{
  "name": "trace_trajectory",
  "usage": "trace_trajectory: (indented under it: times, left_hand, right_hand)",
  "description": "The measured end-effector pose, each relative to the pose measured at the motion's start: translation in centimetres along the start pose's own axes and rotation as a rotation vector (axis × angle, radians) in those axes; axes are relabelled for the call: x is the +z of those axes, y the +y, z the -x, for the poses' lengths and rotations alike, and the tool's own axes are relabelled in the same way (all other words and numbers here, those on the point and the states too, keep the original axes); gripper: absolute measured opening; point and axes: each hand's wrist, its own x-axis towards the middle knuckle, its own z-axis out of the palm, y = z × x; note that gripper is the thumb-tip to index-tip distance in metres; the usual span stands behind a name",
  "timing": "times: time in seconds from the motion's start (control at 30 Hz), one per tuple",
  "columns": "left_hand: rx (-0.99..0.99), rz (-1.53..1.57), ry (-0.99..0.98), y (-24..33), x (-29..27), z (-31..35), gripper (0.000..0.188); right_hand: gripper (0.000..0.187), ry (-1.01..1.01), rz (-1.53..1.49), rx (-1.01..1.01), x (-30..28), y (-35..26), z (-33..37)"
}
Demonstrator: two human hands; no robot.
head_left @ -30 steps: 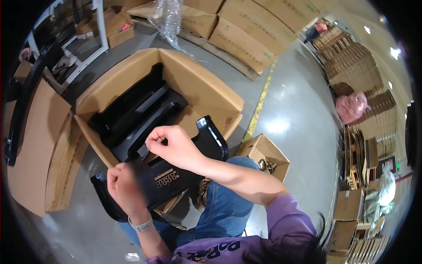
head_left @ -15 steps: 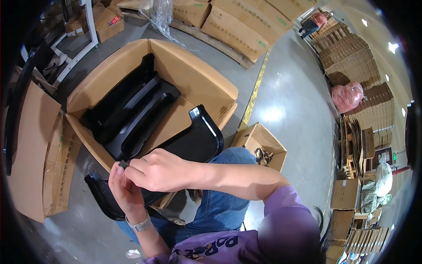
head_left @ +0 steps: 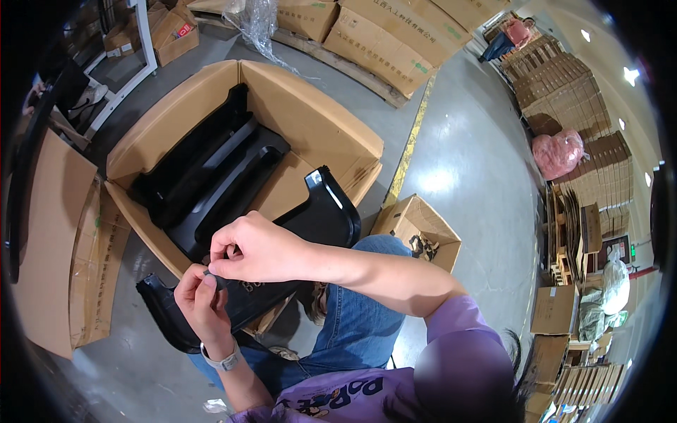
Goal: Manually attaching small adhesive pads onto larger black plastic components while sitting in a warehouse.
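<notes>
In front of me both hands meet above a long black plastic panel (head_left: 331, 211), which lies at a slant by my knees, against the near side of a big open carton (head_left: 310, 113). My left hand (head_left: 199, 303) is closed, pinching a small dark piece (head_left: 219, 282) between thumb and fingers. My right hand (head_left: 261, 248) reaches across from the right, its thumb and forefinger pinched together at that same piece. The fingers mostly cover the piece, so its kind cannot be made out. Inside the carton lie several similar black plastic panels (head_left: 226, 166).
A small open box (head_left: 430, 229) with dark and tan bits stands right of my knee. Flattened cardboard (head_left: 53, 225) leans at the left. Big cartons (head_left: 381, 46) sit on a pallet behind. Stacked cardboard (head_left: 564, 92) lines the right side, where a person (head_left: 511, 37) stands far off.
My right hand has lifted and turned, with its thumb and forefinger now showing in a pinch. The small dark piece has come slightly nearer and right. The distant person has shifted a little.
</notes>
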Motion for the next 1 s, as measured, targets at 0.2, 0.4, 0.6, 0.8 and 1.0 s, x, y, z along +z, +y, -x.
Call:
trace_trajectory:
  times: [0.2, 0.4, 0.6, 0.8, 1.0]
  left_hand:
    - [0.014, -0.111, 0.014, 0.2, 0.2, 0.2, 0.012]
    - [0.125, -0.790, -0.052, 0.5, 0.7, -0.6, 0.023]
    - [0.070, -1.462, -0.219, -1.8, -1.8, -0.4, 0.025]
    - [0.028, -1.722, -0.204, -3.7, -2.4, 0.1, 0.026]
    - [-0.046, -1.794, -0.277, -4.2, -2.4, 0.1, 0.050]
  right_hand:
    - [0.013, -0.048, -0.032, 0.050, -0.4, -0.2, 0.0]
    - [0.012, -0.018, 0.081, 0.077, -1.8, 1.6, -0.6]
    - [0.013, -0.032, 0.104, 0.373, -5.9, 7.4, -1.3]
    - [0.008, -0.326, -0.217, 0.797, -4.7, 13.9, 1.1]
    - [0.013, -0.393, -0.133, 0.789, -2.4, 15.5, 2.5]
